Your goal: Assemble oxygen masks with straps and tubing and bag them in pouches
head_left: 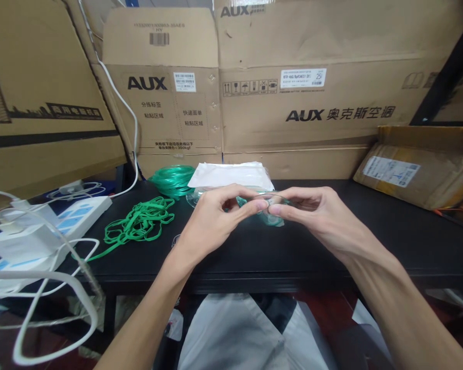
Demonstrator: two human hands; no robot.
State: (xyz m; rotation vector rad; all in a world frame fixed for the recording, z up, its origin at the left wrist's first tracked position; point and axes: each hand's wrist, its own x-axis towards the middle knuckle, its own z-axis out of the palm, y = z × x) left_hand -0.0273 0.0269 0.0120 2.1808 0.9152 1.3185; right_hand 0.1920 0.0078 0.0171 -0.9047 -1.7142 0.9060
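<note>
Above the dark tabletop, my left hand (219, 210) and my right hand (312, 205) meet, thumbs almost touching tip to tip. Both are closed, pinching a clear green plastic piece (270, 218) between thumbs and fingers. A thin dark strand curves over the top of the thumbs. Fingers cover most of the piece, so its full shape cannot be made out. Just behind the hands sits a white packet (229, 176) with clear plastic around its lower edge. Left of that packet lies a coil of clear green tubing (173, 180). A tangled green flat band (141, 221) rests nearer my left forearm.
White power strips (81, 210) with plugs and loose white cables (56, 277) crowd the left side. Large cardboard panels (254, 128) stand along the back of the black table (370, 231). A taped parcel (416, 164) lies at the right rear.
</note>
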